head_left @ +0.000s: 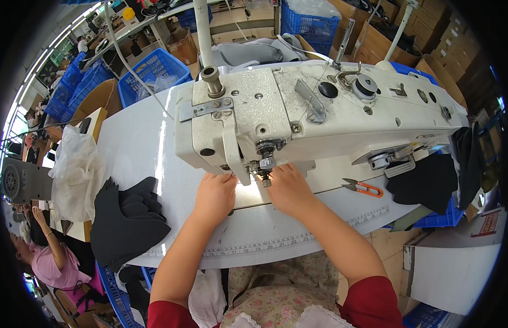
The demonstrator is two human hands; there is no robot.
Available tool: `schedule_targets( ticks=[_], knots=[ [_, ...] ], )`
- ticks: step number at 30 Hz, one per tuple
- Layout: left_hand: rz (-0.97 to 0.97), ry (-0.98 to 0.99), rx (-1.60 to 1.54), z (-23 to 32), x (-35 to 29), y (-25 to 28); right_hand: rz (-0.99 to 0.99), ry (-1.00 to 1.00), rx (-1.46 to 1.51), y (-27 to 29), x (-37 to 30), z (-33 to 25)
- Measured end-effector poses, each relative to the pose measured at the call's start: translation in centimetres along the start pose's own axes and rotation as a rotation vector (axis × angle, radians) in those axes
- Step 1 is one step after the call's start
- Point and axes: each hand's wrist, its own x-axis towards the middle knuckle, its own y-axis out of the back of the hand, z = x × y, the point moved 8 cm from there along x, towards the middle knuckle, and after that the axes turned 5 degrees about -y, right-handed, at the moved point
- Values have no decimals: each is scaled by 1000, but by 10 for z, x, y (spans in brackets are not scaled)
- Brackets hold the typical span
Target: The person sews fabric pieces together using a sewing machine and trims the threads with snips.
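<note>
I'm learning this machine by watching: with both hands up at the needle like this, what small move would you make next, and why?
Probably finish the fiddling at the needle first. The right hand has its fingertips at the needle area of the sewing machine, the left hand rests beside it, and no fabric shows under them. The black cut pieces lie stacked to the left, so the left hand would likely fetch one afterwards.

Sewing machine (297, 109): painted metal, worn, semi-gloss cream, bare steel fittings. Tabletop (139, 147): smooth glossy white laminate. Fabric stack (128, 218): matt black cloth. Snips (363, 188): metal blades, orange plastic grip. Crate (150, 71): blue plastic.
</note>
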Motion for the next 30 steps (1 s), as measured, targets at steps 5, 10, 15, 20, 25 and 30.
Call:
schedule_targets(
  ticks=[5, 10, 15, 20, 25, 30],
  knots=[
    [40, -5, -64, -1, 1, 2, -29, -22, -10, -1, 1, 1],
    [14, -6, -56, -2, -1, 1, -21, 9, -37, -4, 0, 0],
    [18, -2, -55, -3, 0, 1, -52, -19, -25, -4, 1, 1],
    [30, -8, -39, -1, 2, 3, -33, -5, -25, -3, 0, 1],
    [31, -15, -31, -4, 1, 0, 64, 68, -90, 1, 1, -3],
    [53, -34, -37, -3, 1, 3, 66, 68, -89, 0, 0, -3]
  ],
)
